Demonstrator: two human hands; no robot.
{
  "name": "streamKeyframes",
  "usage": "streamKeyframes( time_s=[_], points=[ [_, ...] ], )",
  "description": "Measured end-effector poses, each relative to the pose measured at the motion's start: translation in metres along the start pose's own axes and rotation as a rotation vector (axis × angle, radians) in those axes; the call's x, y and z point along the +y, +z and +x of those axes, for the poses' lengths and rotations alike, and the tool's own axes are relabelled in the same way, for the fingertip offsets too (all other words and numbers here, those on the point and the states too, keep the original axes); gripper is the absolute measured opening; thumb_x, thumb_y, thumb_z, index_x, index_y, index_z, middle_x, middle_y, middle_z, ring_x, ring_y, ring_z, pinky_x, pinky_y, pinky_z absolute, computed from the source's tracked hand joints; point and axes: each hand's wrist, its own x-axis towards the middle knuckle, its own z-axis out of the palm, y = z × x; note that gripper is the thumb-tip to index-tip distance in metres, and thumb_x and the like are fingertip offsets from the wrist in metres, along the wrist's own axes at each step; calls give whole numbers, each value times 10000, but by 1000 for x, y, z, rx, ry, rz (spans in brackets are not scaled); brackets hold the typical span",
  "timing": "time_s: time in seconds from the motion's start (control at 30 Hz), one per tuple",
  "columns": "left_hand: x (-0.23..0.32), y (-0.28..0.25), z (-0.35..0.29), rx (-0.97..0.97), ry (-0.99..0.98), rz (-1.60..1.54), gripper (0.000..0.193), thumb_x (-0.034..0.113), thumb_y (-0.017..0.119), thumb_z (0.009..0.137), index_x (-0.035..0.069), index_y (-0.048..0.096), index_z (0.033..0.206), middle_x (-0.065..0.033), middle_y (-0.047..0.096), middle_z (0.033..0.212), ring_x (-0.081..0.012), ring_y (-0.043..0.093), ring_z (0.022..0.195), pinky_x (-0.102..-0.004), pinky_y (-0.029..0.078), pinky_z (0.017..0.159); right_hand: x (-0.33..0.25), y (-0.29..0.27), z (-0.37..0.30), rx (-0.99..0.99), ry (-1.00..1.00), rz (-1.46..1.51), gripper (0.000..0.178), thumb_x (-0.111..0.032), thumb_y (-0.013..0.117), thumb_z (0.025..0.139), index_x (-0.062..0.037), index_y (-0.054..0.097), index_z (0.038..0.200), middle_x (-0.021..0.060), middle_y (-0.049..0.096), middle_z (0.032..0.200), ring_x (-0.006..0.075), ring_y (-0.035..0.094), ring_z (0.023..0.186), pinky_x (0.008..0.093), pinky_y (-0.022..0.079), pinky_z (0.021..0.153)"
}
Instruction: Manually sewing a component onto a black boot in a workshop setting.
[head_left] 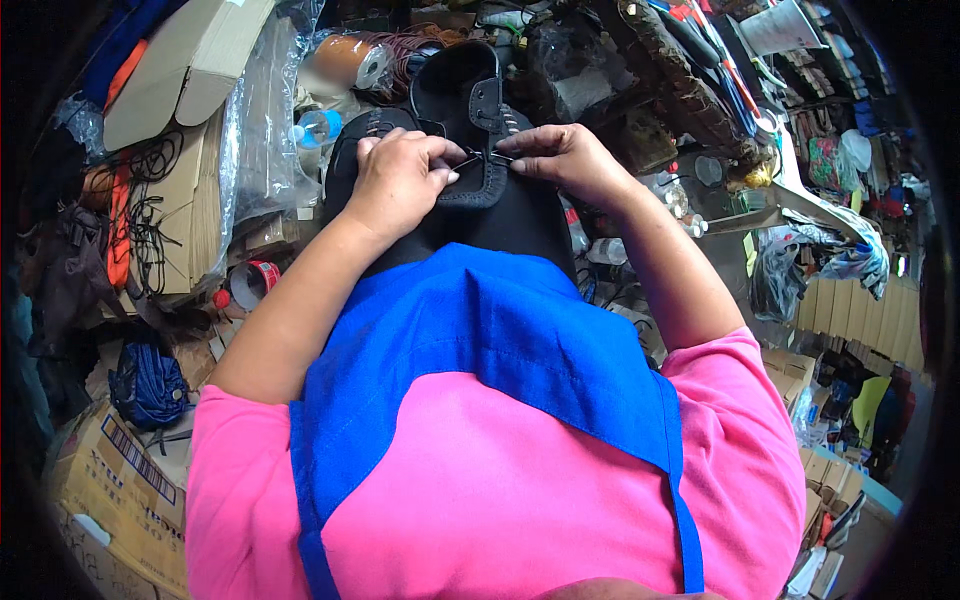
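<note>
A black leather piece (467, 190) with a stitched edge rests across my lap. Its upper part (455, 85) curves up into a rounded hollow shape, with a stitched strap (486, 103) at its right side. Short pale stitches show on the black leather to either side. My left hand (400, 172) pinches one end of a thin dark cord (487, 154), thumb against fingers. On the other side my right hand (568, 163) pinches the cord's other end just right of the piece. Where the cord crosses, the exact knot or loop is too small to make out.
An orange spool (345, 62) and a blue-capped clear bottle (318, 129) lie beyond my left hand. Flattened cardboard (190, 200) with dark cords stands at the left, above a printed carton (115, 500). A white support (790, 170) and plastic bags (780, 265) are at the right.
</note>
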Motion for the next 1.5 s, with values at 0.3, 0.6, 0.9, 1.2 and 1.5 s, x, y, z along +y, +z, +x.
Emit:
streamKeyframes(
  time_s=[0.3, 0.6, 0.9, 1.2, 1.5],
  points=[
    [13, 4, 19, -126, -241, -16, 199, 257, 696, 767, 145, 671, 929, -8, 687, 847, -190, 631, 859, -374, 310, 834, 2, -7, 15, -53, 64, 92, 290, -55, 713, 800, -24, 665, 1085, 24, 680, 971, 84, 609, 879, 236, 481, 831],
    [-6, 15, 19, 83, -30, -60, 160, 191, 705, 757, 132, 666, 900, -10, 683, 843, -212, 624, 839, -388, 370, 839, -10, -13, 15, -119, 3, -86, 265, -51, 666, 819, -25, 669, 1083, 22, 685, 891, 82, 618, 840, 244, 490, 811],
    [4, 7, 12, 27, -86, -62, 184, 204, 728, 732, 124, 666, 886, -31, 684, 800, -210, 618, 816, -373, 355, 828, -18, 8, -6, 105, 34, -324, 269, -25, 653, 830, -16, 652, 1099, 11, 673, 877, 50, 590, 781, 225, 493, 737],
    [6, 11, 27, -186, -185, 32, 241, 266, 710, 750, 133, 660, 945, -39, 704, 853, -199, 644, 865, -387, 306, 837, 5, -4, 22, -9, 50, -51, 209, -59, 721, 800, -14, 642, 989, 5, 660, 874, 67, 601, 786, 230, 496, 742],
    [6, 1, 36, -173, -30, 33, 146, 237, 688, 775, 126, 676, 869, -60, 685, 839, -245, 621, 886, -387, 366, 874, -12, -7, 32, -65, 60, -207, 121, -99, 755, 771, -45, 649, 790, -29, 632, 721, 51, 560, 698, 214, 448, 661]
  ],
)
